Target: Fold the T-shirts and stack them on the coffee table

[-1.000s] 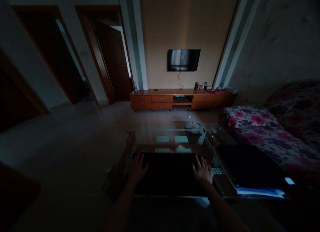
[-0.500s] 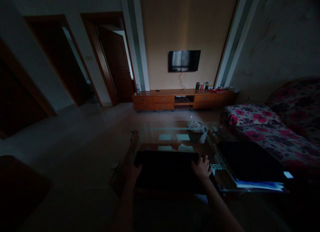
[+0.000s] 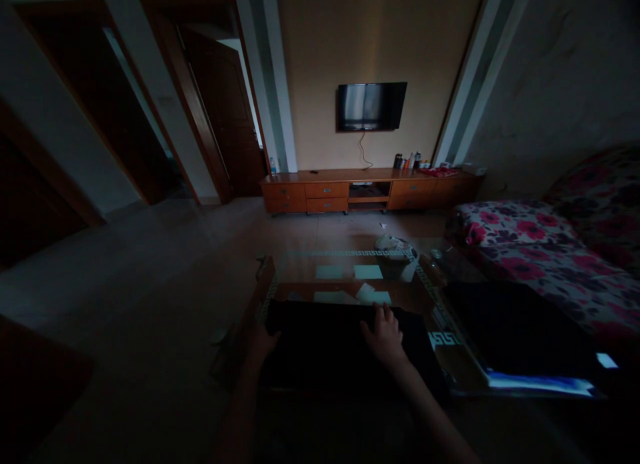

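Note:
A dark, flat black piece, seemingly folded cloth (image 3: 325, 357), lies across the near part of a glass coffee table (image 3: 295, 267). At its left edge rests my left hand (image 3: 260, 344), thumb stretched out over the top; its other fingers are hard to make out in the dark. My right hand (image 3: 385, 334) lies on the top right of the same black piece, fingers spread and stretched forward. To the right, a second black cloth-like piece (image 3: 520, 324) lies on a blue-and-white item (image 3: 540, 383) at the table's right side.
Pale paper sheets (image 3: 369, 272) show at the table's far half. A floral sofa (image 3: 530, 231) stands at the right. Beyond are a low wooden cabinet (image 3: 327, 191) with bottles on top, a wall television (image 3: 371, 107) and a partly open door (image 3: 220, 104).
My right hand has moved left from the black piece's right edge onto its top. My left hand stays near the left edge. The view has shifted slightly.

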A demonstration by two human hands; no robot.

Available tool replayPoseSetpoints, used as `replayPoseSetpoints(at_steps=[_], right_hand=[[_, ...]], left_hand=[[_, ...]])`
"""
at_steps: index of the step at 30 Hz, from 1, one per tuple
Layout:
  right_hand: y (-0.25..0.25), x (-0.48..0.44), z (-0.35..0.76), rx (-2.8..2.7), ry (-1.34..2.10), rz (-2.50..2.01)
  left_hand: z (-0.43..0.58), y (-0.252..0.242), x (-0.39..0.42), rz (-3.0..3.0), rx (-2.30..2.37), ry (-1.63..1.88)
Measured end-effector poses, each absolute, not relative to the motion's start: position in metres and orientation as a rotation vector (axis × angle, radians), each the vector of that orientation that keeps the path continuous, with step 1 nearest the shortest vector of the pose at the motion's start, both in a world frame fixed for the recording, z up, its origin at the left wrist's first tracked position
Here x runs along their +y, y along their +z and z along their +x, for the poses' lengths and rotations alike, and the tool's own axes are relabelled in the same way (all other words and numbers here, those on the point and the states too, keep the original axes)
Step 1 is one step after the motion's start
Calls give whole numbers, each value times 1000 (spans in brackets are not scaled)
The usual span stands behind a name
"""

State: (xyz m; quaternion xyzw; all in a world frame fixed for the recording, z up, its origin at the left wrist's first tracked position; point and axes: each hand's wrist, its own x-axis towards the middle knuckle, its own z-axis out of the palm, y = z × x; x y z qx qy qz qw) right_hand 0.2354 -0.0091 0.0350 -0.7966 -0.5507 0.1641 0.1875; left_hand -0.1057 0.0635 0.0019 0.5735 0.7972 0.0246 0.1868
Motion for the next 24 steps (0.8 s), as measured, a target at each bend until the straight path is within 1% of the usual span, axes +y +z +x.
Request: replayPoseSetpoints(at_steps=[5, 10, 15, 20, 22, 24], right_hand=[[19, -9, 237, -1681, 511, -2107], [20, -13, 245, -1664, 596, -1857], [33, -12, 238, -1459, 997, -1503], [56, -16, 229, -1110, 1378, -1314], [69, -20, 231, -987, 1521, -1223], [82, -25, 236, -888, 1677, -1107]], left_hand=[[-105, 8, 65, 1551, 2035, 344], [-107, 19, 64, 1492, 1836, 329], [-110, 34, 62, 1516, 1726, 413], [-88, 74, 52, 1518, 1616, 643], [-72, 91, 42, 1497, 1389, 752], [-57, 104, 30, 1430, 980, 778]])
